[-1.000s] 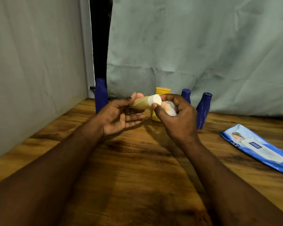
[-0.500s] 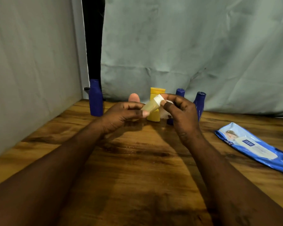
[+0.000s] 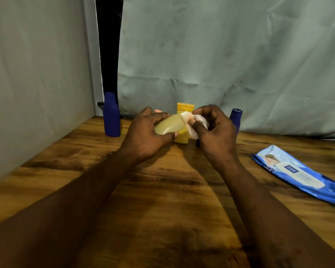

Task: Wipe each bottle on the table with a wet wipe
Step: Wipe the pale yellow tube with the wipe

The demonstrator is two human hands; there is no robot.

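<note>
Drawn over top of pale bottle (image 3: 168, 125) since 0.5 s ago: wet wipe (image 3: 191, 132), pinched by right hand (image 3: 219, 134); bottle gripped sideways in left hand (image 3: 143, 132) for steadiness.

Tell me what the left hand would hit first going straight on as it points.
Probably the yellow bottle standing just behind the pale bottle that the left hand holds, though depth is unclear.
</note>
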